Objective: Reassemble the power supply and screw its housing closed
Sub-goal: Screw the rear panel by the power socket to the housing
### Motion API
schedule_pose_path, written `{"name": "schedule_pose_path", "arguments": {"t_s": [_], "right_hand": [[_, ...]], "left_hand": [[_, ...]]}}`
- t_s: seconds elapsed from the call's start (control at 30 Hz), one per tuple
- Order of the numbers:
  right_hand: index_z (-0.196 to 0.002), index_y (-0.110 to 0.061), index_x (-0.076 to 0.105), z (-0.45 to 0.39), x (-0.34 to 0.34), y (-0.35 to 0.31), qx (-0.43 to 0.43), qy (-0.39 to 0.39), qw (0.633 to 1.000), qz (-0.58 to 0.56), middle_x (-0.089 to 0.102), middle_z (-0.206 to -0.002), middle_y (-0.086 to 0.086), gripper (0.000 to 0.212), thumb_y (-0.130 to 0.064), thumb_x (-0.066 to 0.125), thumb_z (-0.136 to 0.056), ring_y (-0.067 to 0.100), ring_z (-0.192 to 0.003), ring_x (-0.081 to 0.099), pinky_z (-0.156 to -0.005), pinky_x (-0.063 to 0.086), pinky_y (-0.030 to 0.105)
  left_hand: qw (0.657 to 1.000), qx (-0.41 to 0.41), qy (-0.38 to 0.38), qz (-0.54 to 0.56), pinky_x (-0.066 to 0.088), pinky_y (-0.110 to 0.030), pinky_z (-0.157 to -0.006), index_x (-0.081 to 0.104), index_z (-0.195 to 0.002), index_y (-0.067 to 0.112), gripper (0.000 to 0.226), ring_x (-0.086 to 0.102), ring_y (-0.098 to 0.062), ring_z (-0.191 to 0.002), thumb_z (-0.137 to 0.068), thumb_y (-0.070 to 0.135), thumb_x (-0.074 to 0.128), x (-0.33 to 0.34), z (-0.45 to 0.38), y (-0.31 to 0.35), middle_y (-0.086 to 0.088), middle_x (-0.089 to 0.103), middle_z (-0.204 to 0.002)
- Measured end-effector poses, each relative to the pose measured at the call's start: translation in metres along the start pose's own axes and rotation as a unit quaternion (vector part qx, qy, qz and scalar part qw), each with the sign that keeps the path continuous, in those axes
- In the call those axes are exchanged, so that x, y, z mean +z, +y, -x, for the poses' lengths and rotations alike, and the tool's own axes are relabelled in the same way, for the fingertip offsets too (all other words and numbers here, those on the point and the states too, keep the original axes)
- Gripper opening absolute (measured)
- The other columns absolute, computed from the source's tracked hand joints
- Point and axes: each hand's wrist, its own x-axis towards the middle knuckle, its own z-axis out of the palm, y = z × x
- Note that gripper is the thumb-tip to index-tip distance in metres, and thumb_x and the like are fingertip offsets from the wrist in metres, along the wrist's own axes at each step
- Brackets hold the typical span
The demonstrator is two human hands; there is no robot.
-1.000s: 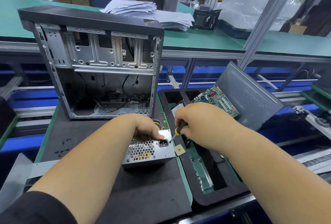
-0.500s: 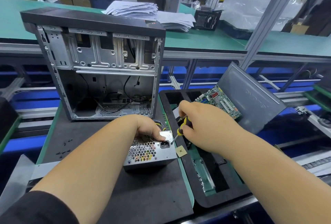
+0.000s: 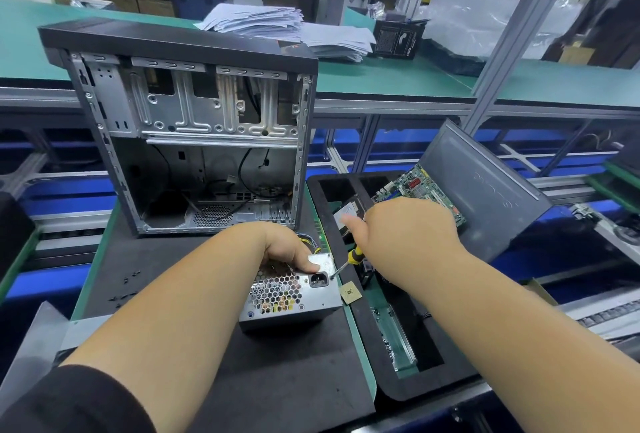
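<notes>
Head view: left hand (image 3: 289, 247) rests on top of the power supply (image 3: 291, 294), thumb pressed flat on the rear plate just above the mains socket (image 3: 318, 280); its other fingers curl over the far edge and are hidden. Right hand (image 3: 405, 235) is closed round a screwdriver (image 3: 348, 261) with a yellow-and-black handle; most of the handle is concealed in the fist, thumb extended toward 10 o'clock. Screwdriver tip meets the plate at the socket's 3 o'clock side; the screw itself cannot be made out. Power supply lies on a dark foam mat (image 3: 173, 276), honeycomb grille facing the camera, coloured wires partly visible behind the left hand. Open computer case (image 3: 194, 127) stands at 11 o'clock. Black foam tray (image 3: 346, 190) at 3 o'clock holds a motherboard (image 3: 426, 190), partly covered by the right hand. Small square chip (image 3: 350, 293) lies just beside the supply. Loose screws (image 3: 124, 289) at 9 o'clock are blurred.
</notes>
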Motion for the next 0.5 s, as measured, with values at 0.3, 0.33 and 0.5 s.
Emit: {"name": "schedule_pose_path", "arguments": {"t_s": [0.3, 0.33, 0.5], "right_hand": [[-0.093, -0.02, 0.045, 0.008, -0.014, 0.014, -0.1, -0.039, 0.989, -0.1, 0.05, -0.081, -0.004, 0.017, -0.03, 0.058, -0.092, 0.019, -0.074, 0.051, -0.059, 0.043, 0.033], [-0.094, -0.019, 0.047, 0.008, -0.014, 0.015, -0.098, -0.037, 0.991, -0.082, 0.05, -0.081, -0.004, 0.019, -0.033, 0.059, -0.093, 0.02, -0.076, 0.052, -0.061, 0.044, 0.033], [-0.079, -0.019, 0.045, 0.0, -0.02, 0.01, -0.08, -0.077, 0.994, -0.007, 0.042, -0.069, -0.006, 0.037, -0.051, 0.055, -0.094, 0.021, -0.069, 0.048, -0.05, 0.033, 0.029]], "left_hand": [[1.0, 0.0, -0.003, -0.013, 0.032, -0.025, -0.056, 0.058, -0.105, 0.012, 0.02, 0.039, -0.015, -0.06, -0.096, 0.029, 0.06, 0.002, 0.005, 0.003, -0.003, 0.048, -0.075], [1.0, -0.001, -0.004, -0.012, 0.033, -0.025, -0.057, 0.058, -0.105, 0.012, 0.02, 0.039, -0.015, -0.06, -0.096, 0.029, 0.06, 0.002, 0.005, 0.003, -0.003, 0.048, -0.075], [1.0, -0.008, 0.002, -0.005, 0.034, -0.026, -0.058, 0.061, -0.105, 0.012, 0.022, 0.04, -0.016, -0.062, -0.094, 0.032, 0.063, 0.001, 0.003, 0.003, -0.004, 0.049, -0.078]]}}
